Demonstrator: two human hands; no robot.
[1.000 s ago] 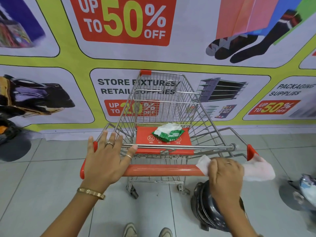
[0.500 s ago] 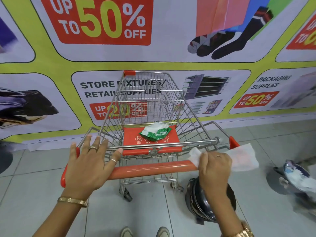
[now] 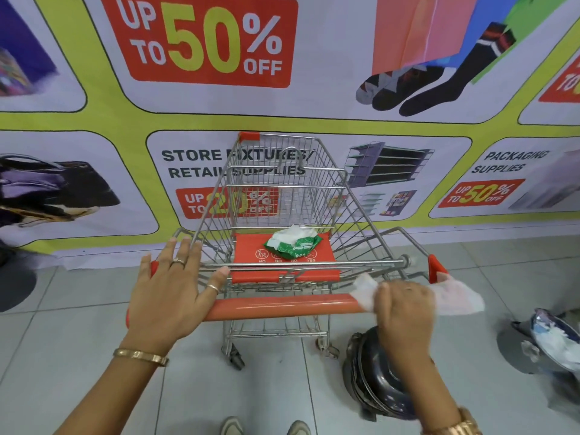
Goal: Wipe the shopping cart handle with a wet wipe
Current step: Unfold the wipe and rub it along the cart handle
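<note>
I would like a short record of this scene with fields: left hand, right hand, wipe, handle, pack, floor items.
left hand: flat on the handle's left end, fingers spread
right hand: clamped over the wet wipe on the handle's right part
wet wipe: white, trailing right of the hand
handle: orange bar, middle uncovered
wipe pack: green, on the cart's red seat flap
floor items: dark helmet under the right hand
</note>
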